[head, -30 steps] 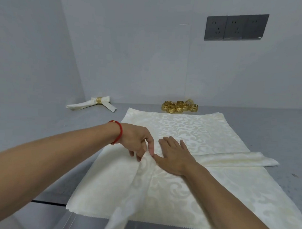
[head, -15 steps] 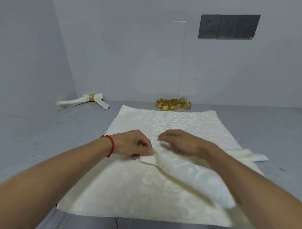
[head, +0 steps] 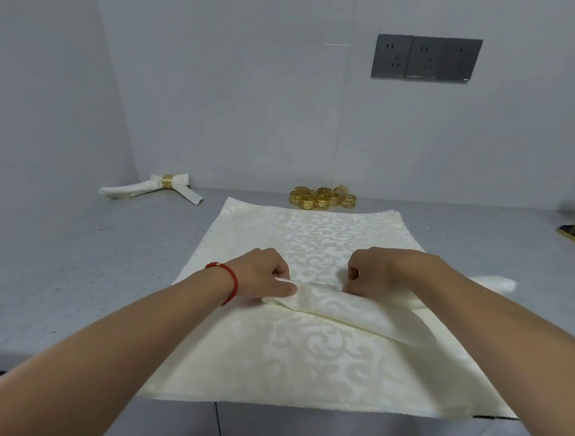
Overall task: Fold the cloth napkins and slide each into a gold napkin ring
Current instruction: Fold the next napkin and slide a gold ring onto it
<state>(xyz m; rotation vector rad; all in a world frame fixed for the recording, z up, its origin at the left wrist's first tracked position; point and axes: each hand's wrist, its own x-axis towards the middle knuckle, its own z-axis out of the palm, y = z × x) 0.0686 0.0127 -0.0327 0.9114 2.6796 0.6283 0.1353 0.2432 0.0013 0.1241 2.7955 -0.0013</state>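
**Fold Slippage Risk**

The cream damask napkin [head: 307,358] lies flat on the grey surface [head: 82,259]. Left hand [head: 261,274] and right hand [head: 375,270] fingers pinch its folded flap. Uneven pull may skew the crease; slick fabric may spring open. Gold napkin rings [head: 322,198] wait beyond.

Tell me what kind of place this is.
Probably a plain indoor work corner, not a dining room: bare grey countertop, blank walls with a wall socket panel, and a pile of gold napkin rings awaiting use.
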